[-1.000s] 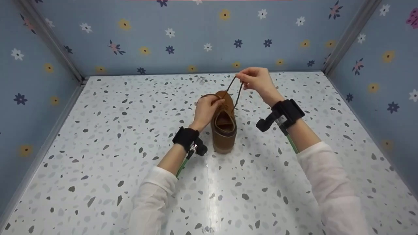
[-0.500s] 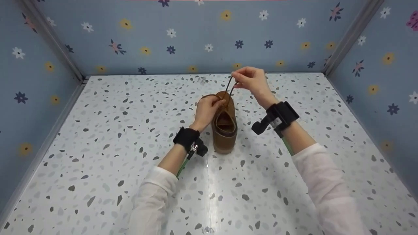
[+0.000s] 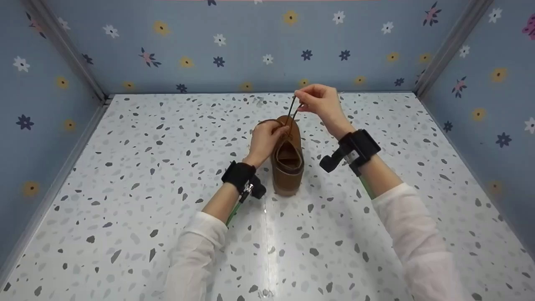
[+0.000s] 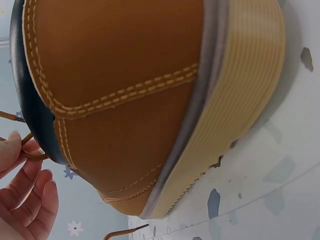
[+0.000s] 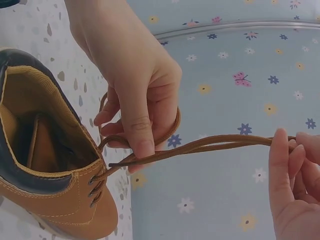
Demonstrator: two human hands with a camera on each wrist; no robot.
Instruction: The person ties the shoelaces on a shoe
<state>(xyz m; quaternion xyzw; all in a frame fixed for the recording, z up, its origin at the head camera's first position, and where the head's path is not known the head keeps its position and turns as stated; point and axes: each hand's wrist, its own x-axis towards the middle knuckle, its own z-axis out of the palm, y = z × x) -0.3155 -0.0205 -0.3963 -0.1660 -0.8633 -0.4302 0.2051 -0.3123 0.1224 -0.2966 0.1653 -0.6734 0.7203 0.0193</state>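
A brown lace-up shoe stands upright on the speckled surface, its toe pointing away from me. My left hand is over the laced front and pinches the shoelace between thumb and fingers close to the eyelets. Farther out, beyond the toe, my right hand pinches the same lace, drawn out as two strands lying side by side. In the right wrist view a dark lace tip shows by the left thumb, and lace curves behind the left fingers. The left wrist view shows the shoe's stitched side and pale ridged sole.
Blue flowered panels rise behind and on both sides of the speckled white surface. Black camera bands circle both wrists, each with a green cable. In the left wrist view a loose lace end hangs near the toe.
My right hand has moved slightly left, still pinching the lace. The strand that ran down the shoe's right side now lies above the toe, nearer the other strand. The left hand stays put.
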